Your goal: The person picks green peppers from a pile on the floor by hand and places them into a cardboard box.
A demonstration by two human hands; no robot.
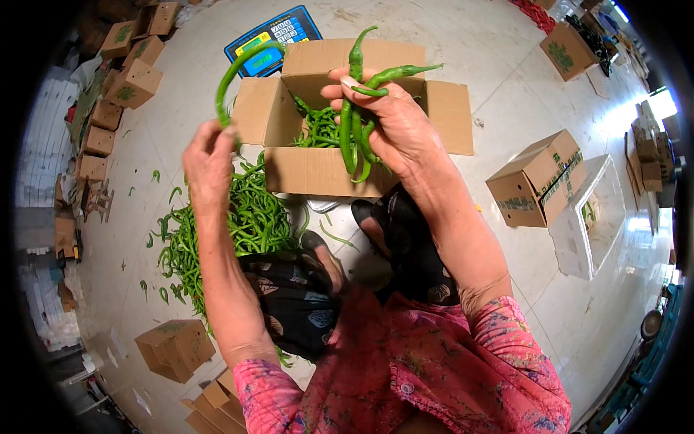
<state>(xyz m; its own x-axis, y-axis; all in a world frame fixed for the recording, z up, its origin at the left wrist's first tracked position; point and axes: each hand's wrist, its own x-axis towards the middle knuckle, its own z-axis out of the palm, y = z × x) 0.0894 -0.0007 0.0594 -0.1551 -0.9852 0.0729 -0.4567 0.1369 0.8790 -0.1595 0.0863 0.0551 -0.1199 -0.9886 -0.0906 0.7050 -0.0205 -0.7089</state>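
One long, curved green chili pepper is pinched in my left hand, raised over the left side. Several green peppers are bunched in my right hand, their stems pointing up and to the right. Beneath that hand stands a cardboard box with its flaps folded out. Green peppers lie inside it; my right hand hides part of them. A large heap of green peppers spreads over the floor below my left hand, beside the box.
Behind the box sits a digital scale display. To the right are a closed carton and a white foam box. Another carton lies at lower left. Stacked cartons line the left side. Loose peppers dot the tiled floor.
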